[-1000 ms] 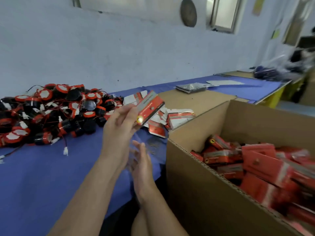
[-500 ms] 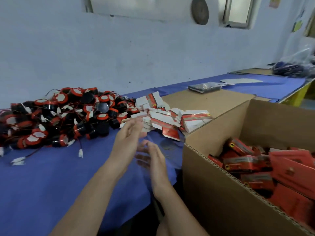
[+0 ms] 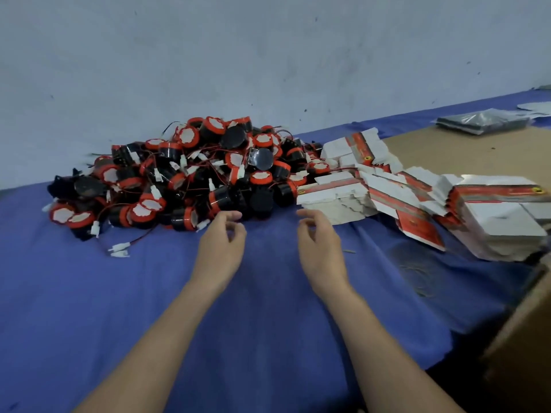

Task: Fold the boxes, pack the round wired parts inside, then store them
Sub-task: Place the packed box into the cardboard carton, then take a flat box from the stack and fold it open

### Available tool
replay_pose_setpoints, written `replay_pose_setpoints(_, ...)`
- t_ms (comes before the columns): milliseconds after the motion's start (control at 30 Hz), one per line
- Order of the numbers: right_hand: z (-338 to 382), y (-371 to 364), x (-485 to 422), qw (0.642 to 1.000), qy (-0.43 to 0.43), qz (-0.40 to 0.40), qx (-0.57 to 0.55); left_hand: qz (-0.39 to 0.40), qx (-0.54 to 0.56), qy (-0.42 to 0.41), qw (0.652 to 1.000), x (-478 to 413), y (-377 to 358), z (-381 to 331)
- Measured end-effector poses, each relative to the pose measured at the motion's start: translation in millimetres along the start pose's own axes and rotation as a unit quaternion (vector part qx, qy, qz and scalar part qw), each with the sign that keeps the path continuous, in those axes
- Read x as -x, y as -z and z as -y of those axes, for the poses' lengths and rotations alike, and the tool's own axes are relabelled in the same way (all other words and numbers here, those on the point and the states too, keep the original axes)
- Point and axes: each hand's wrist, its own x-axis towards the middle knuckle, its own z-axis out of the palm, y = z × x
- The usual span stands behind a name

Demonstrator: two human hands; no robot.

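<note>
Hands: left hand and right hand both reach forward side by side above the table, with a gap of blue cloth between them.
Left hand state: fingers loosely curled, thumb and forefinger close together with nothing between them; it holds nothing. Its fingertips are just in front of the near edge of the heap of parts; whether they touch it cannot be told.
Right hand state: fingers likewise slack and half curled, palm turned inward, holding nothing. It hovers just beside the nearest corner of the fanned boxes, apart from them.
Round wired parts: a big loose heap of black drums with red bands and white-patched faces, thin red and black wires tangled through. It lies on the table against the wall, left of centre.
Stray connector: a white plug on a red-black lead, lying on the cloth in front of the heap's left side.
Flat boxes: unfolded red-and-white blanks, spread in an untidy fan to the right of the heap and touching it, running on to a thicker stack at the right edge.
Cardboard sheet: brown, behind the boxes.
Wrapped packet: dark, in shiny plastic, on the far end of that sheet.
Carton: only a brown corner shows at the lower right, blurred.
</note>
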Motion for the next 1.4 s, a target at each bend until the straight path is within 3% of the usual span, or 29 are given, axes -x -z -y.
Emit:
replay_pose_setpoints(100, 1.3, -2.7, -9.1, 0.999, -0.018, -0.031, 0.013, 0.036, -0.041, -0.044, 0.998, -16.1, -17.6, -4.8)
replay_pose_setpoints(200, 7.5, -0.9, -20.0, 0.991, -0.073, -0.101, -0.043, 0.074, -0.106, -0.132, 0.983, -33.0, -44.2, -20.6)
replay_pose_setpoints(400, 5.9, 11.4, -32.5, 0.955, -0.164, -0.170, -0.180, 0.174, -0.322, -0.227, 0.903, -71.5, -99.1, -46.6)
replay_pose_setpoints(500, 1.9, 21.3, -35.7, 0.949, -0.166, -0.176, -0.201, 0.126, -0.408, -0.298, 0.854, -73.1, -108.1, -44.8)
replay_pose_setpoints(600, 0.3, 31.6, -37.8, 0.944, -0.159, -0.191, -0.217, 0.064, -0.437, -0.330, 0.835, -66.5, -111.0, -41.3)
replay_pose_setpoints(800, 2.6, 42.2, -36.6, 0.935, -0.172, -0.191, -0.245, 0.072, -0.462, -0.333, 0.819, -61.3, -100.3, -44.8)
replay_pose_setpoints(900, 3.7, 47.2, -34.1, 0.933, -0.172, -0.194, -0.249, 0.032, -0.421, -0.344, 0.839, -48.0, -85.8, -60.8)
replay_pose_setpoints(1067, 10.6, 52.6, -30.1, 0.942, -0.132, -0.218, -0.218, -0.090, -0.108, -0.247, 0.959, -23.1, -28.3, -84.5)
replay_pose_setpoints(1167, 18.7, 52.1, -22.1, 0.953, -0.061, -0.226, -0.192, -0.037, -0.003, -0.174, 0.984, -17.5, 9.8, -86.7)
replay_pose_setpoints(1300, 34.8, 43.5, -6.6, 0.981, 0.019, -0.110, -0.157, 0.066, -0.020, -0.102, 0.992, -1.8, 45.3, -68.4)
replay_pose_setpoints(1400, 38.9, 28.3, 9.5, 0.993, 0.092, 0.011, -0.078, 0.054, -0.046, -0.098, 0.993, 12.4, 56.8, -58.8)
